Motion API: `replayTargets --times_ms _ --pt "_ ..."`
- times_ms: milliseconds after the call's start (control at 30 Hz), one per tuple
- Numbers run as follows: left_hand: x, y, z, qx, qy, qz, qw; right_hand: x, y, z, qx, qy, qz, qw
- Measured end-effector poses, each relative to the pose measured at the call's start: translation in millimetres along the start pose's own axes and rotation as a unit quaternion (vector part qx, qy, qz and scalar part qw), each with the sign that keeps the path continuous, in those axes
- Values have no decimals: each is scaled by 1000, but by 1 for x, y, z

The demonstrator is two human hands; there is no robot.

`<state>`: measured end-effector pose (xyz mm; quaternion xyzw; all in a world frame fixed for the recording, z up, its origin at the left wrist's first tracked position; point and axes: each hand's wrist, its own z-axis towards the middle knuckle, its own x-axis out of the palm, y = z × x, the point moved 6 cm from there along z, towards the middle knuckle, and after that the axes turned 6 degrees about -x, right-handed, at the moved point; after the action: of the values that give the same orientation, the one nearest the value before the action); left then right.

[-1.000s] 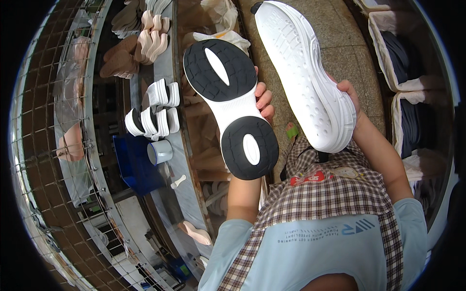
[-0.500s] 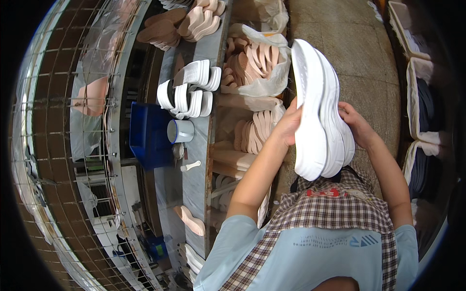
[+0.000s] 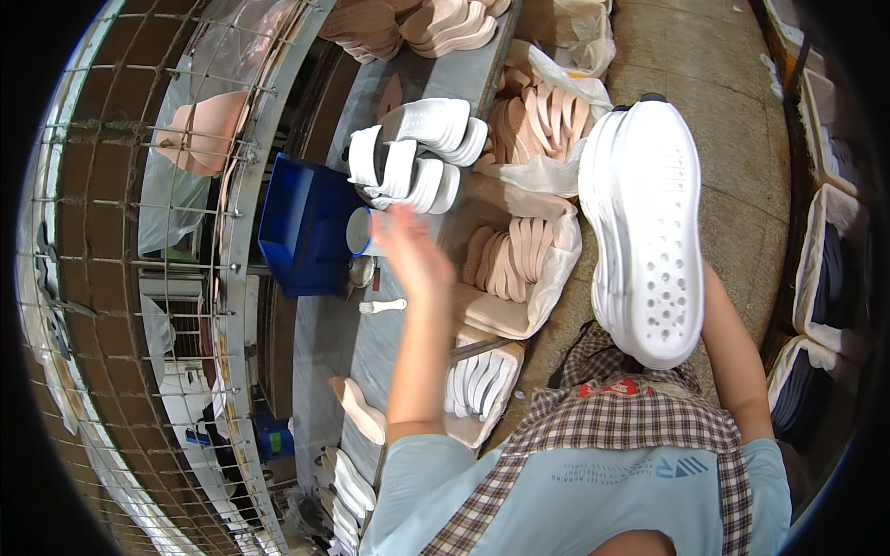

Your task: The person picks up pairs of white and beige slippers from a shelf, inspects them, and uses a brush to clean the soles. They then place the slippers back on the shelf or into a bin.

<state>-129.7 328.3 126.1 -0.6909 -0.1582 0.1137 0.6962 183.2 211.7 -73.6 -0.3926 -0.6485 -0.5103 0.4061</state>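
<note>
A stack of white shoe soles (image 3: pixel 649 232) stands up in front of me, toe end up; the nearest face has rows of round dimples. My right forearm (image 3: pixel 732 338) runs behind the stack, which that hidden hand holds up. My left hand (image 3: pixel 413 246) is off the stack, over the bench, its fingers apart but smeared by motion. It is nearest to a white enamel mug (image 3: pixel 366 232) with a blue rim. Just beyond lie more white soles (image 3: pixel 426 181), some curled upright, some stacked.
On the grey bench (image 3: pixel 357 347) lie a white-handled brush (image 3: pixel 383 306) and a pale pink sole (image 3: pixel 358 410). A blue bin (image 3: pixel 306 227) stands beside a wire mesh (image 3: pixel 120 278). Lined baskets hold pink soles (image 3: pixel 510 259); dark soles (image 3: pixel 802 394) fill crates at right.
My left hand has let go of the soles and moved left over the bench. The stack has turned to show its dimpled face and shifted slightly right. The view has shifted left.
</note>
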Motion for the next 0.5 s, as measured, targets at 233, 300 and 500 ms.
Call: replayTargets --times_ms 233,300,500 --pt "-53 10 148 -297 -15 43 954 2 19 45 1 11 96 995" --pt "-51 22 169 -337 9 106 936 -3 20 48 -6 9 101 995" --pt "-50 32 201 -388 45 163 906 -18 16 17 -14 -16 112 993"
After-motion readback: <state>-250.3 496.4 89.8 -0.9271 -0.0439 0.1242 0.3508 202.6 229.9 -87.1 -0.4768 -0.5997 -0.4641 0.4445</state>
